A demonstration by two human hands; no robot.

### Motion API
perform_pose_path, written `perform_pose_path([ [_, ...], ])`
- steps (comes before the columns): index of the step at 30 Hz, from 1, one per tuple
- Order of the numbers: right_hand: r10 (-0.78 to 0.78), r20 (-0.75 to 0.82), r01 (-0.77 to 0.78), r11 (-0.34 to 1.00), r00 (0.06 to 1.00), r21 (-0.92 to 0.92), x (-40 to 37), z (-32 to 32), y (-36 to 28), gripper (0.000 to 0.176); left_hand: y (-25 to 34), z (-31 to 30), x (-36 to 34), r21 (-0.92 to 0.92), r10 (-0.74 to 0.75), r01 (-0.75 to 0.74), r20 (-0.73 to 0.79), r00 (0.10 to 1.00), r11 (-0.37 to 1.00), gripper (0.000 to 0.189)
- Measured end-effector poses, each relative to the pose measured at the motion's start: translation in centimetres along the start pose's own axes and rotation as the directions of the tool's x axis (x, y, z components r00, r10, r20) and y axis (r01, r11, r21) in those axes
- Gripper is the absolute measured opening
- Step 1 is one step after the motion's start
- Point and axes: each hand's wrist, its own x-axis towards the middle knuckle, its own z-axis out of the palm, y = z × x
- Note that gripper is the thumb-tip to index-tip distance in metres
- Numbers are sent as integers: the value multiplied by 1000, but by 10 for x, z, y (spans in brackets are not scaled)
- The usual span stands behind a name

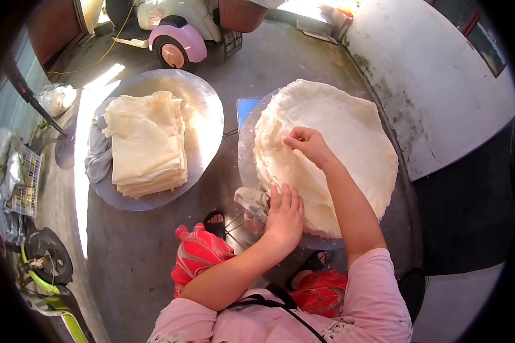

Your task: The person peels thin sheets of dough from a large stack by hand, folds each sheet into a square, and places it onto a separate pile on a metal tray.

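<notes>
A wide stack of thin, pale round sheets (pixel 349 137) covers most of a round metal tray (pixel 247 154) on the right. My right hand (pixel 310 146) pinches the edge of a top sheet near the stack's left side. Lower down, my left hand (pixel 285 214) lies with its fingers spread on the stack's lower left edge. Beside my left hand is a crumpled cloth (pixel 252 203). A second round metal tray (pixel 203 114) on the left bears a squarish pile of folded sheets (pixel 149 143), with a grey cloth (pixel 99 151) at its left side.
A scooter with a pink fender (pixel 191 46) stands behind the trays. A white wall (pixel 429 80) runs along the right. At the left are a white basket (pixel 27 180), a plastic bag (pixel 57 98) and a black wheel (pixel 48 257). A yellow cable (pixel 106 54) crosses the floor.
</notes>
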Motion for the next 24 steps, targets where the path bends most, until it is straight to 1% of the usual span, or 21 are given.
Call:
perform_pose_path([
  [1, -69, -59, 72, 996, 996, 48, 3, -7, 7, 19, 0, 1, 0, -1, 0, 0, 0, 1000, 1000, 60],
  [3, 39, -250, 13, 979, 967, 202, 5, -28, 12, 18, -1, 3, -1, 4, 12, -12, 27, 1000, 1000, 63],
  [4, 123, -393, -26, 970, 911, 242, 8, -39, 15, 17, -2, 2, -1, 3, 11, -11, 25, 1000, 1000, 63],
  [5, 207, -522, -59, 956, 827, 286, 12, -53, 22, 16, -2, 2, -2, -3, 14, -14, 31, 999, 1000, 64],
  [7, 203, -603, -56, 966, 772, 254, 24, -101, 65, 15, -3, 1, -4, -12, 17, -17, 36, 999, 1000, 64],
  [8, 200, -604, -54, 967, 771, 251, 18, -111, 63, 15, -3, 0, -5, -6, 23, -23, 33, 999, 1000, 63],
  [10, 207, -763, -245, 967, 613, 65, 3, -122, 53, 16, -3, -1, -3, -5, 28, -28, 27, 999, 1000, 63],
  [11, 205, -763, -248, 967, 613, 60, 4, -123, 61, 16, -3, 0, -2, -6, 22, -22, 25, 999, 1000, 63],
  [12, 41, -643, -184, 970, 765, -157, 6, -118, 66, 22, -3, -1, -1, -4, 16, -16, 27, 1000, 1000, 62],
  [13, -103, -468, -78, 933, 878, -350, 6, -114, 71, 28, -4, -3, 1, -6, 17, -16, 29, 999, 1000, 62],
  [14, -99, -468, -81, 933, 878, -349, 4, -113, 75, 28, -6, -7, 4, -81, -1, 2, 10, 1000, 997, 61],
  [15, -148, -387, 10, 942, 910, -336, -1, -97, 57, 36, -7, -9, 5, -152, -19, 18, -8, 1000, 988, 60],
  [16, -202, -304, 102, 944, 931, -315, -4, -85, 45, 44, -7, -8, 6, -150, -19, 18, -6, 1000, 989, 60],
  [17, -203, -305, 104, 944, 930, -312, -3, -78, 46, 44, -7, -7, 8, -161, -36, 34, -11, 999, 986, 59],
  [18, -217, -318, 40, 876, 923, -480, -3, -74, 45, 49, -6, -6, 10, -171, -53, 50, -17, 998, 984, 58],
  [19, -233, -331, -30, 777, 914, -629, -2, -70, 43, 55, -5, -7, 11, -167, -51, 47, -19, 999, 985, 58],
  [20, -240, -335, -27, 777, 911, -628, 0, -68, 38, 55, -4, -9, 12, -155, -37, 34, -18, 999, 987, 58],
  [22, -140, -386, -162, 741, 912, -652, 4, -61, 16, 56, -1, -12, 13, -133, -21, 18, -21, 1000, 991, 57],
  [23, -147, -391, -158, 746, 909, -647, 4, -57, 6, 56, 1, -13, 12, -157, 43, -49, -46, 998, 986, 56],
  [24, -150, -379, -152, 738, 913, -657, 6, -53, -4, 50, 1, -16, 13, -177, 106, -117, -72, 992, 977, 55],
])
